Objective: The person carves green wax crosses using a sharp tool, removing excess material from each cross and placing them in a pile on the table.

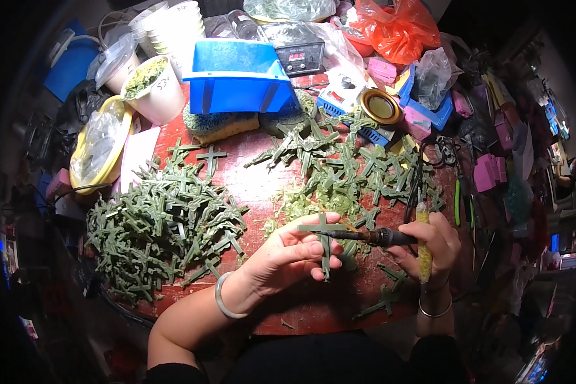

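Observation:
Upright in the fingers of my left hand (281, 253) is a green cross (326, 249), pinched near its lower arm. My right hand (443, 246) is closed round a soldering iron (384, 237) with a black grip and dark metal shaft. Its tip points left and meets or overlaps the cross just below the crossbar; I cannot tell whether they touch. A yellow-green mottled stick (424, 246) also stands upright between the fingers of that hand. Below the iron, a few loose green crosses (385, 301) lie on the red table (249, 185).
A heap of green crosses (166, 224) covers the table's left; looser green pieces (339, 173) spread behind my hands. Farther back are a blue bin (237, 96) on a sponge (221, 131), a white tub (157, 99), a display box (301, 54) and a round amber dish (381, 107). Cables and pliers (457, 201) lie right.

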Available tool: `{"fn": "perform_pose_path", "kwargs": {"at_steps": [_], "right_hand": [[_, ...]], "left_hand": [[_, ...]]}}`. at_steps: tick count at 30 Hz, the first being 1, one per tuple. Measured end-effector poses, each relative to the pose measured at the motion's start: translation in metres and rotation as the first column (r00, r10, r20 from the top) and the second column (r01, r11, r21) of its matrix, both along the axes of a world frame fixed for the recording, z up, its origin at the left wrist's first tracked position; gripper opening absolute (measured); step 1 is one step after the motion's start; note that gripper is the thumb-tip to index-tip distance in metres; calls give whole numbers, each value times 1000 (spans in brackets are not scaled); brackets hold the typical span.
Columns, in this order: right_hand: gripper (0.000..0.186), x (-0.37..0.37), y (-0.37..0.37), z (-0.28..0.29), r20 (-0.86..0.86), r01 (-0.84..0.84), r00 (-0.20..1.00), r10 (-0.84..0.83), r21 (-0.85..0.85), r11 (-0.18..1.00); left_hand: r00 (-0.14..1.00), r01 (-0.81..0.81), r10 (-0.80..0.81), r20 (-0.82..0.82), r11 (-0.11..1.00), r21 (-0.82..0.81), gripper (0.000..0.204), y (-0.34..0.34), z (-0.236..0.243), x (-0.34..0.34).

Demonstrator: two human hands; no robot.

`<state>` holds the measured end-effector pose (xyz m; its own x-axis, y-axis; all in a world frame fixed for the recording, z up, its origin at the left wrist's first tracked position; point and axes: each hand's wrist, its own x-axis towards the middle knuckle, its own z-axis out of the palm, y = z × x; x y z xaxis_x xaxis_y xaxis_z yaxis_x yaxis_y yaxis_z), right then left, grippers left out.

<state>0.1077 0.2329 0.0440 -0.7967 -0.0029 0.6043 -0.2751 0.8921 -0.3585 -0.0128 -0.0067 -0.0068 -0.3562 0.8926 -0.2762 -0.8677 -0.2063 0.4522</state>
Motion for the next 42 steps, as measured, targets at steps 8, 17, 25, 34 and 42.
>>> {"fn": "perform_pose_path", "kwargs": {"at_steps": [8,17,25,34,42], "right_hand": [[37,-1,-1,-5,-9,-2,1000,2,-25,1000],[37,0,1,-5,-14,4,1000,-4,-6,1000],[36,0,1,-4,-3,-1,1000,1,-35,999],[38,0,0,-1,4,-8,1000,8,20,1000],[35,1,-1,-4,-2,4,1000,-4,-23,1000]], "left_hand": [[1000,31,-31,-3,996,84,57,-3,-7,-2],[999,35,-34,-18,996,85,56,-3,-8,-2],[1000,28,-28,-3,994,108,55,-2,-7,-2],[999,33,-34,2,994,106,55,-2,-7,-3],[999,34,-33,-9,998,46,57,0,-4,0]]}}
